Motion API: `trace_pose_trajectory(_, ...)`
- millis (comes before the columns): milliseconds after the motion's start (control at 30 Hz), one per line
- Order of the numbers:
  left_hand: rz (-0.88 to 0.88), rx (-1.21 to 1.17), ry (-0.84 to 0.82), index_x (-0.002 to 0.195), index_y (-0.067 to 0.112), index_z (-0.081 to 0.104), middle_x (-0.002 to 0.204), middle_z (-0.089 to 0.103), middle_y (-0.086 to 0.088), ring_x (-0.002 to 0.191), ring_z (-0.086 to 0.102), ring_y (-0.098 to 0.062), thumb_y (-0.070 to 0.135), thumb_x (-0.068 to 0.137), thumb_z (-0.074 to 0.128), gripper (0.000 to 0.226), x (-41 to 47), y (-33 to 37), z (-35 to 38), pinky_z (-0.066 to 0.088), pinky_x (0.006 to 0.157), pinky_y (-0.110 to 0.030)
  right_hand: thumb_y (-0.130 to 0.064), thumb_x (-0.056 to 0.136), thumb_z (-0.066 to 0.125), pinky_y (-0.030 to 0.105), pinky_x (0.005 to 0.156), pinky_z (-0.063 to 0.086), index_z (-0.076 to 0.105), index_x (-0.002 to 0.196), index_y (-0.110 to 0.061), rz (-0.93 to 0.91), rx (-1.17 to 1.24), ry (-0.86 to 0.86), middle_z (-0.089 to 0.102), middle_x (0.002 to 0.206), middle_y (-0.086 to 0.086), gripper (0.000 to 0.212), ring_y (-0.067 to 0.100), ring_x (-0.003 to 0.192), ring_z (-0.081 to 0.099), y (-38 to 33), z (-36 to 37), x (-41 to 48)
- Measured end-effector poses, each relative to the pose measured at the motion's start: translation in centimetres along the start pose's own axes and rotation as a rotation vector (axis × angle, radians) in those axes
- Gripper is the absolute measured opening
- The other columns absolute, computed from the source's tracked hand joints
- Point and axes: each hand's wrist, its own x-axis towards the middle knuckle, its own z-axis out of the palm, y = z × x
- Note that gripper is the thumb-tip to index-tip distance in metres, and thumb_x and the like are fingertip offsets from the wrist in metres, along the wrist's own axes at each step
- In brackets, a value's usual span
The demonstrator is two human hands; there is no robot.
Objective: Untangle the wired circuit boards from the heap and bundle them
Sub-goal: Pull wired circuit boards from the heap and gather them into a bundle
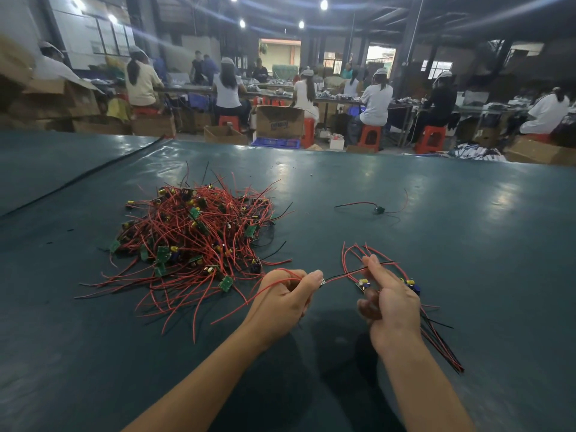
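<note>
heap [193, 235] well inside table [436, 244] edges; r hand [392, 310] prob. grips bundle [442, 350].

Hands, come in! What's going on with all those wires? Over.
Left hand gripping loose wires. Right hand gripping the small bundle. Heap tangled, left of the hands. One stray board lies apart beyond; nothing in the way.

Dim hall, bare ceiling bulbs [324, 4] flaring with streaks, pale glare patches on the glossy table [467, 213], soft shadows under the forearms, wide-angle bending at edges, background blurry
</note>
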Motion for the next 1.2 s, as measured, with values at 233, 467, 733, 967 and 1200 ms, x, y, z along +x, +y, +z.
trace_pose_trajectory(233, -0.035, -0.035, -0.013, 0.051, 0.017, 0.045, 0.046, 0.047, 0.002, 0.045, 0.044, -0.015, 0.036, 0.089, 0.051, 0.043, 0.1, -0.8, -0.5, 0.040, 0.052, -0.026, -0.038, 0.087, 0.068, 0.016, 0.037, 0.036, 0.078, 0.083, -0.021, -0.058, -0.068, -0.133, 0.070, 0.068, -0.007, 0.020, 0.004, 0.037, 0.036, 1.1, 0.2, -0.7)
trace_pose_trajectory(467, -0.008, 0.033, 0.000, 0.051, 0.024, 0.049, 0.046, 0.051, 0.006, 0.043, 0.047, -0.009, 0.026, 0.098, 0.053, 0.048, 0.4, -1.5, -0.6, 0.040, 0.051, -0.020, -0.038, 0.088, 0.064, 0.041, 0.067, 0.043, 0.077, 0.072, -0.015, -0.164, -0.302, -0.377, 0.054, 0.073, 0.040, 0.031, 0.026, 0.070, 0.050, 4.1, 2.0, -3.7)
trace_pose_trajectory(733, 0.027, 0.137, -0.095, 0.050, 0.014, 0.050, 0.044, 0.051, 0.006, 0.043, 0.046, -0.008, 0.034, 0.092, 0.053, 0.046, -0.1, -0.6, -0.7, 0.041, 0.053, -0.021, -0.023, 0.095, 0.061, 0.016, 0.036, 0.030, 0.075, 0.073, -0.015, -0.162, -0.178, 0.019, 0.041, 0.049, -0.012, 0.028, 0.002, 0.037, 0.030, 1.7, 0.3, 0.2)
trace_pose_trajectory(967, -0.002, 0.090, -0.134, 0.053, 0.008, 0.046, 0.045, 0.043, 0.006, 0.043, 0.037, -0.009, 0.034, 0.091, 0.053, 0.046, -0.1, 0.2, -0.6, 0.033, 0.049, -0.024, -0.019, 0.095, 0.061, 0.016, 0.035, 0.024, 0.074, 0.077, -0.012, -0.147, -0.045, 0.126, 0.045, 0.050, -0.010, 0.023, 0.003, 0.036, 0.029, 0.3, -0.7, 1.9)
trace_pose_trajectory(1200, -0.017, 0.057, 0.022, 0.059, 0.007, 0.066, 0.060, 0.069, -0.003, 0.046, 0.055, -0.012, 0.034, 0.089, 0.060, 0.041, 0.3, -0.4, -1.5, 0.049, 0.052, -0.025, -0.022, 0.097, 0.059, 0.015, 0.034, 0.023, 0.073, 0.080, -0.013, -0.146, 0.055, 0.000, 0.043, 0.053, -0.008, 0.024, 0.003, 0.035, 0.024, 0.2, -0.9, 1.2)
